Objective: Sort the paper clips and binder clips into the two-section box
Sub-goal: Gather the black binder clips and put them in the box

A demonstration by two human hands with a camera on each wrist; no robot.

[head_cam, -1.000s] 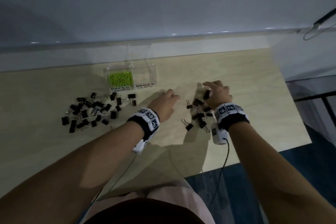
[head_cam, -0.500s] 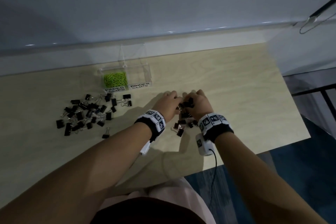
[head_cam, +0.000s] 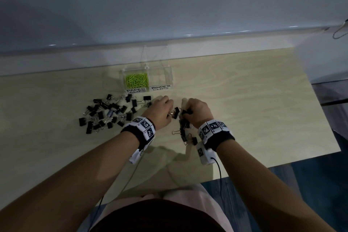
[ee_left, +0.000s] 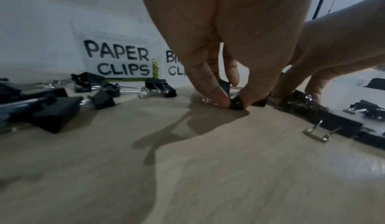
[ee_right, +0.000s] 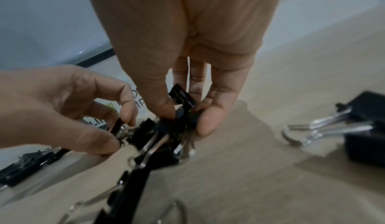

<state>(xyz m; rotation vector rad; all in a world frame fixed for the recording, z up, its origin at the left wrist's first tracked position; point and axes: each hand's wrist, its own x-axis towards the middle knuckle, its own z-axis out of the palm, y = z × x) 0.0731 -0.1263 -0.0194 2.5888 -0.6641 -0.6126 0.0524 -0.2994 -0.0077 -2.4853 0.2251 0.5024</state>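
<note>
Both hands meet over the wooden bench (head_cam: 254,100). The left hand (head_cam: 160,112) pinches a black binder clip (ee_left: 236,103) between thumb and forefinger against the bench surface; the right hand (head_cam: 195,112) grips a tangled cluster of binder clips (ee_right: 166,133) trailing toward the wrist. A scattered clip pile (head_cam: 109,113) lies left of the left hand. The two-section box (head_cam: 167,77) stands beyond the hands, green paper clips (head_cam: 136,80) in its left section.

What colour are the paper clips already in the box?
Bright lime green paper clips, seen best in the head view.
</note>
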